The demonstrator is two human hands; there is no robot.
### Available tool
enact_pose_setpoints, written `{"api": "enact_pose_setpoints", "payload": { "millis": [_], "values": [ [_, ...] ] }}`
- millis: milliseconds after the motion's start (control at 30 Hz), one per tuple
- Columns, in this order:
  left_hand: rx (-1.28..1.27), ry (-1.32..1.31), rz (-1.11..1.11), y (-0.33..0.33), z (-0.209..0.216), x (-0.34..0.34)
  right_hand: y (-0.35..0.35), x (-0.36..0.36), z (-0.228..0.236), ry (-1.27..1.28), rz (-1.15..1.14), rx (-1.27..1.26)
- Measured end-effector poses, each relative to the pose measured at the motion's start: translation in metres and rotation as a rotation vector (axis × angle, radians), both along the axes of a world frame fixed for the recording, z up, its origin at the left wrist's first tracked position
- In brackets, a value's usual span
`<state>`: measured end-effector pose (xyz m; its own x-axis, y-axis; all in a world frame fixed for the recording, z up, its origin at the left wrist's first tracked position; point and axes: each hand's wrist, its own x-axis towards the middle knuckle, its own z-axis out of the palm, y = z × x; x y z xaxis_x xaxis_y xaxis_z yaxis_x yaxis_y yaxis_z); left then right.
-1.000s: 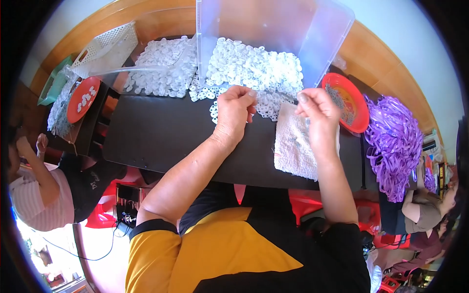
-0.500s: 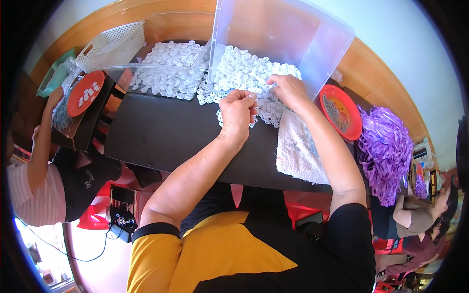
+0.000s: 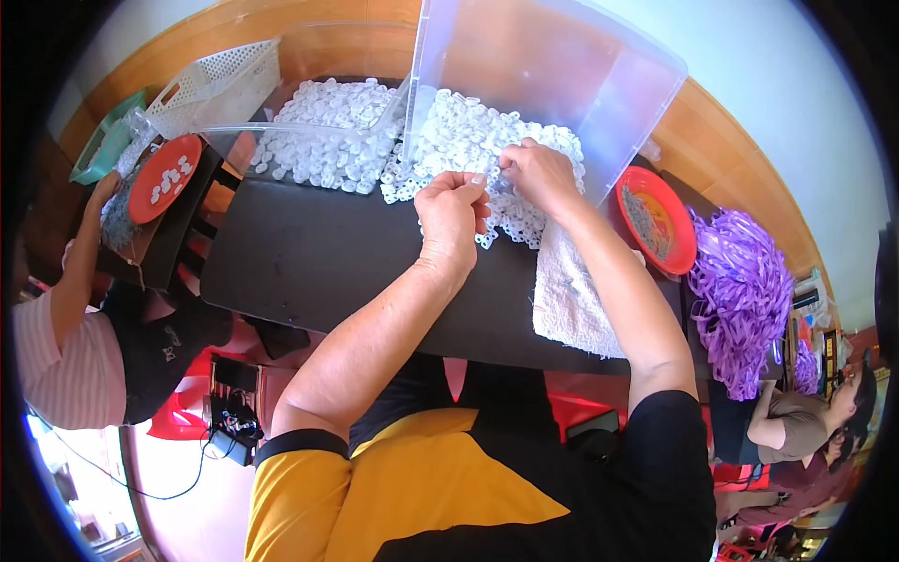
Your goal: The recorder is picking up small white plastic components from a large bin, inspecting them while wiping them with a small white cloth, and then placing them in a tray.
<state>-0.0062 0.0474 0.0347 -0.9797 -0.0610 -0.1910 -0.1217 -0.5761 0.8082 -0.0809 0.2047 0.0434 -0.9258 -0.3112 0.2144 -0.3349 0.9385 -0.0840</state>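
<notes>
My left hand (image 3: 449, 214) is closed in a pinch, thumb over the bent fingers, above the near edge of a heap of small white plastic pieces (image 3: 468, 131). What it pinches, if anything, is too small to make out. Just right of it and a little farther off, my right hand (image 3: 541, 175) is bent over the same heap with its fingers drawn together; their tips are mostly hidden. The heap spills out of a clear plastic bin (image 3: 618, 103) tipped on its side. Below my right wrist lies a white cloth (image 3: 569, 295).
Left of the heap, a second clear bin (image 3: 220, 140) holds more white pieces (image 3: 323, 140). Right are a red bowl (image 3: 682, 229) of grey bits and purple ribbons (image 3: 740, 290). A co-worker's arm (image 3: 80, 253) reaches beside a red plate (image 3: 150, 201) at left; other people sit far right.
My right hand has shifted a little left and nearer to my left hand, its fingers more tucked in. My left hand has barely moved.
</notes>
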Motion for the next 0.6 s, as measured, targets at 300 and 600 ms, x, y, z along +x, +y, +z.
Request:
{"api": "enact_pose_setpoints", "payload": {
  "millis": [300,600],
  "values": [
    [0.031,-0.004,0.020,-0.002,0.000,-0.002,-0.002,0.003,0.004,0.002,0.099,-0.060],
    [0.040,-0.018,0.036,-0.005,-0.002,-0.005,-0.003,-0.005,0.006,-0.037,0.088,-0.008]
  ]
}}
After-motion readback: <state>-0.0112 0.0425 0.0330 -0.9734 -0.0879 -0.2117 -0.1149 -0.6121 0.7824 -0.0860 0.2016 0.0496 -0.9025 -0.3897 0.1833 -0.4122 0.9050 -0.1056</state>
